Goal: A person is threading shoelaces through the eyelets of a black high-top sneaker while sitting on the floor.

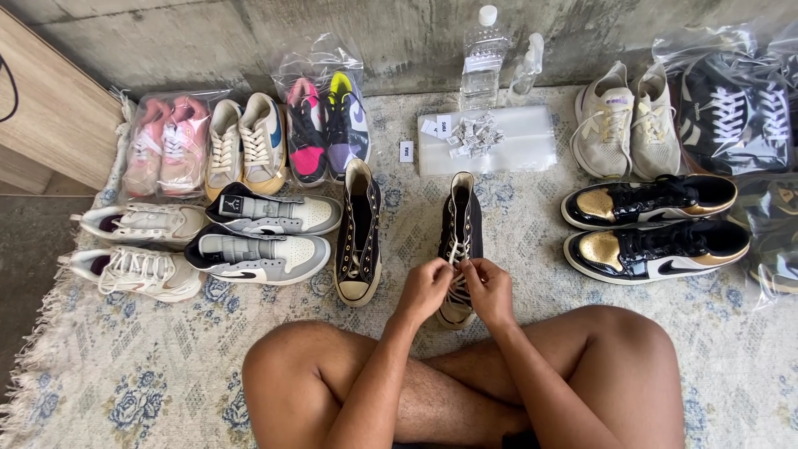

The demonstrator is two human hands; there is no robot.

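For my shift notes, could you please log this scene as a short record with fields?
Setting: patterned rug against a concrete wall
Left hand: pinching the laces of the black high-top shoe
Right hand: on the same laces
Matching shoe: lies unlaced to the left
Behind: water bottle, clear bag of small packets
Right side: black-and-gold sneakers

1. This looks like a home corner used as a small shoe-selling or packing spot: a pale floral woven rug (125,391) lies on the floor against a bare grey concrete wall (249,41).
2. Many pairs of sneakers (249,241) sit in rows on the rug, some sealed in clear plastic bags (320,116).
3. At the rug's far edge lie a stack of clear flat bags (515,141) and small white paper tags (475,133).
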